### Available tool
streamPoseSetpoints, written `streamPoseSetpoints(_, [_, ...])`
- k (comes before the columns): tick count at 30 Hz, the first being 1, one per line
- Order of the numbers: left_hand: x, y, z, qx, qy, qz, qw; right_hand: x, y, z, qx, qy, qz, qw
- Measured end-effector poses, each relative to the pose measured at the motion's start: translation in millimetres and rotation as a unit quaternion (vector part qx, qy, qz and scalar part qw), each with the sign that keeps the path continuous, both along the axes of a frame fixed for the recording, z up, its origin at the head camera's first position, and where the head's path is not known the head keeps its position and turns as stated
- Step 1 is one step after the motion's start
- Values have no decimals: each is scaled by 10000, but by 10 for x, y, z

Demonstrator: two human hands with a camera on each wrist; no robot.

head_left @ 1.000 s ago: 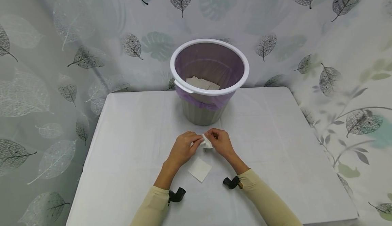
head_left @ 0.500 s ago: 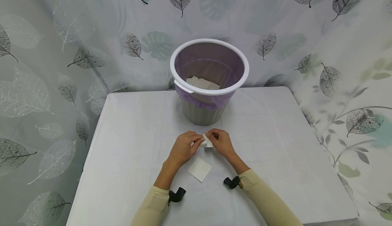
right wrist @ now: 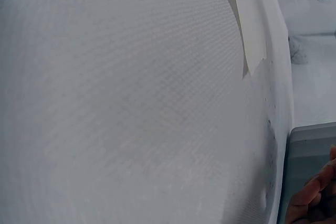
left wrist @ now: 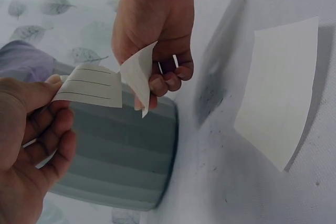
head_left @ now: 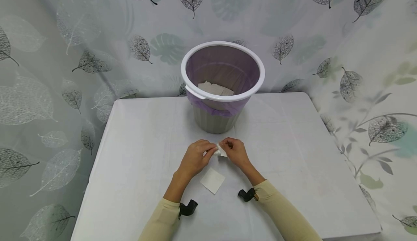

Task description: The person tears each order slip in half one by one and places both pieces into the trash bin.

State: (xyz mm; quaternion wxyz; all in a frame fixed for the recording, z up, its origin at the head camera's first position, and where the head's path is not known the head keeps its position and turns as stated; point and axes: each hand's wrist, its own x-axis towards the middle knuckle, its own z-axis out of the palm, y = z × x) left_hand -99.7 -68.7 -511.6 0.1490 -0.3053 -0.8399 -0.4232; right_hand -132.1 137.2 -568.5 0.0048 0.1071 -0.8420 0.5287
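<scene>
My left hand point(head_left: 197, 156) pinches a small piece of lined paper point(left wrist: 92, 85) between thumb and fingers, its ruled lines facing the left wrist view. Close beside it, my right hand point(head_left: 234, 152) pinches a creased, folded-over piece of paper point(left wrist: 137, 74). The two pieces meet or nearly meet at a corner; I cannot tell if they are joined. On the table nearer me lies a flat square of off-white paper point(head_left: 213, 181). In the right wrist view only part of the right hand point(right wrist: 315, 195) shows, low at the edge, and what it holds is out of sight there.
Behind the hands stands a grey trash bin point(head_left: 213, 121) with a white rim and a purple liner point(head_left: 208, 105). Pale paper point(head_left: 215, 88) lies inside it. A white cloth covers the table point(head_left: 140, 154); a leaf-print curtain point(head_left: 107, 27) hangs around.
Both hands stay nearly in place. The paper between them has shifted slightly, and the right hand has moved a hair down.
</scene>
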Motion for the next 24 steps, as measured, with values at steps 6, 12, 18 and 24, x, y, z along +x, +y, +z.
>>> streamPoseSetpoints(6, [3, -3, 18, 1, 30, -13, 10000, -7, 13, -32, 44, 18, -11, 10000])
streamPoseSetpoints(12, [3, -12, 67, 65, 94, 0, 9999, -3, 42, -52, 36, -62, -85, 9999])
streamPoseSetpoints(18, [-11, -27, 98, 119, 127, 67, 9998, 8, 56, -7, 12, 23, -93, 10000])
streamPoseSetpoints(24, [-55, -45, 192, 239, 323, 112, 9991, 27, 52, 146, -22, 234, -161, 9996])
